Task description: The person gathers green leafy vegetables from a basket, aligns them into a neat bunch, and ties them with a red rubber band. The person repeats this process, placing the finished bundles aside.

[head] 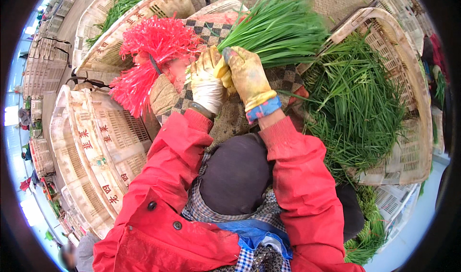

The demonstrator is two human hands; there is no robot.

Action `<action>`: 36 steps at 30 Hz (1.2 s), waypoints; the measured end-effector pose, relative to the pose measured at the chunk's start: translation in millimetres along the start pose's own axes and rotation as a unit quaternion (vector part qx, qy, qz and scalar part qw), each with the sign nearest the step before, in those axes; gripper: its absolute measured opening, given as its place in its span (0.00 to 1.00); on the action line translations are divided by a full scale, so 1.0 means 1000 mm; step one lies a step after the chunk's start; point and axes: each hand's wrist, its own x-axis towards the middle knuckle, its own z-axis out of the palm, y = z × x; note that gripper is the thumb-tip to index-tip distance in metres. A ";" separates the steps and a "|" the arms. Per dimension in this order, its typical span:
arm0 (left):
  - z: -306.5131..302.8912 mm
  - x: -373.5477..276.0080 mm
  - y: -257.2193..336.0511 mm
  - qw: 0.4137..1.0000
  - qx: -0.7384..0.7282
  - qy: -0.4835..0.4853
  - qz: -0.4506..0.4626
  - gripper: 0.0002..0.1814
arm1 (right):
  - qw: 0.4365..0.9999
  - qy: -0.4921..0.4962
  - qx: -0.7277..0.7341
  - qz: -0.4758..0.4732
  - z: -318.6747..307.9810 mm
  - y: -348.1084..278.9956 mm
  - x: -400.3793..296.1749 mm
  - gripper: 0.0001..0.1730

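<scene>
A thick bundle of garlic chives (277, 30) lies across in front of me, its leaves fanned to the upper right and blurred at the tips. My left hand (207, 79), in a stained yellow glove with white wrapping, is closed around its stem end. Pale stem ends show just left of that hand. My right hand (248, 72), gloved too, is curled against the leaf side and meets the left one. Whatever its fingers pinch is hidden. Below both hands is a brown cloth (230, 117) with checkered parts over my lap.
Red plastic ribbon strips (162, 41) bunch up beside my left hand. A plastic crate (414, 164) at right holds a heap of loose chives (360, 106). Nested crates (97, 138) stand at left; another crate (137, 20) with greens is behind. Tied bundles (367, 232) lie lower right.
</scene>
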 end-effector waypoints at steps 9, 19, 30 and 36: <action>-0.013 0.011 0.012 0.998 0.035 -0.044 0.019 0.59 | 0.987 0.024 0.092 0.128 -0.032 0.034 -0.104 0.19; -0.059 -0.011 -0.023 0.959 -0.260 -0.047 0.105 0.65 | 0.975 -0.033 0.072 0.206 -0.089 0.069 -0.140 0.22; -0.021 -0.065 -0.007 0.824 -0.504 -0.242 0.089 0.59 | 0.986 0.075 0.037 0.146 -0.118 0.002 -0.158 0.14; -0.017 -0.084 0.017 0.777 -0.597 -0.200 0.000 0.57 | 0.998 0.014 0.004 0.069 -0.081 -0.034 -0.101 0.24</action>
